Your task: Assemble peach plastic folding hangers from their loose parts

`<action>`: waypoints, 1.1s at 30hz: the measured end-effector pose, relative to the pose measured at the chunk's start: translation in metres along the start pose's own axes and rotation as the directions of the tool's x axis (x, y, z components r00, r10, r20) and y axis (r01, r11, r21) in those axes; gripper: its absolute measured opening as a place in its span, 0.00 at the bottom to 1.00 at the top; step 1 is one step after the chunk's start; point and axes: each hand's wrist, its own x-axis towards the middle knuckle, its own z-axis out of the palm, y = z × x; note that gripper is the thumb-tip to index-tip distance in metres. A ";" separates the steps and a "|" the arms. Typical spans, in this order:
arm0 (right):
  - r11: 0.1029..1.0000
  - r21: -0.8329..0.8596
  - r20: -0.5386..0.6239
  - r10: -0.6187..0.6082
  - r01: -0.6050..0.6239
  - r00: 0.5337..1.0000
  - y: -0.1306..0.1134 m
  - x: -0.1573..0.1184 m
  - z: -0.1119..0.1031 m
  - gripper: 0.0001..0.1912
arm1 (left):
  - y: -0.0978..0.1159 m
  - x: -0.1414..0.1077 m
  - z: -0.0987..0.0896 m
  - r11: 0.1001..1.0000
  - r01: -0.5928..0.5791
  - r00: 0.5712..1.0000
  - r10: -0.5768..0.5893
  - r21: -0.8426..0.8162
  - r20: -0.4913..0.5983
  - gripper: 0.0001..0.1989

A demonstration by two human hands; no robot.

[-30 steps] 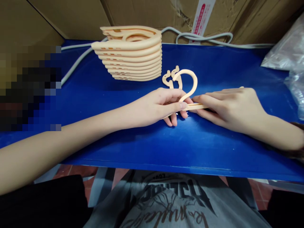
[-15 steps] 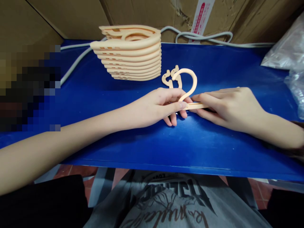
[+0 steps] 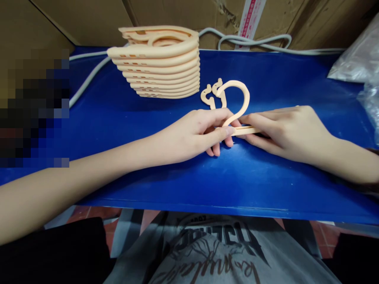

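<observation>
A peach plastic clothes hanger point(image 3: 246, 96) is held low over the blue table, its curved hook rising above my fingers. My left hand point(image 3: 199, 132) pinches the base of the hook, thumb on the near side. My right hand point(image 3: 291, 132) is closed round the narrow body to the right, hiding most of it. Just behind my left fingers lie two small peach hook-ended pieces point(image 3: 222, 99), partly covered by that hand and the hanger's hook.
A stack of peach plastic hangers point(image 3: 166, 77) stands at the back left of the blue table point(image 3: 225, 185). A white cable point(image 3: 260, 42) runs along the back edge before cardboard point(image 3: 183, 17). Clear plastic bags point(image 3: 355, 59) lie at the right.
The hanger's hook has tilted slightly to the right. Both hands keep their grip in nearly the same place, and the view has shifted a little.
</observation>
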 end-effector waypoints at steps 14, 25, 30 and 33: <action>0.998 0.016 0.103 0.052 -0.054 0.993 -0.002 0.001 -0.004 0.28 | 0.002 -0.002 0.000 0.999 0.010 1.000 -0.010 0.048 0.001 0.09; 0.997 -0.010 0.142 0.071 -0.070 0.987 -0.003 0.002 -0.006 0.30 | 0.000 0.000 0.000 0.999 -0.010 1.000 0.010 0.041 0.005 0.09; 0.998 -0.019 0.122 0.056 -0.054 0.991 -0.002 0.002 -0.007 0.29 | 0.000 -0.002 0.000 0.999 -0.016 1.000 0.016 0.046 0.006 0.09; 0.998 -0.022 0.133 0.062 -0.060 0.989 -0.002 0.002 -0.006 0.30 | 0.000 -0.002 0.000 0.998 -0.014 1.000 0.014 0.054 0.001 0.09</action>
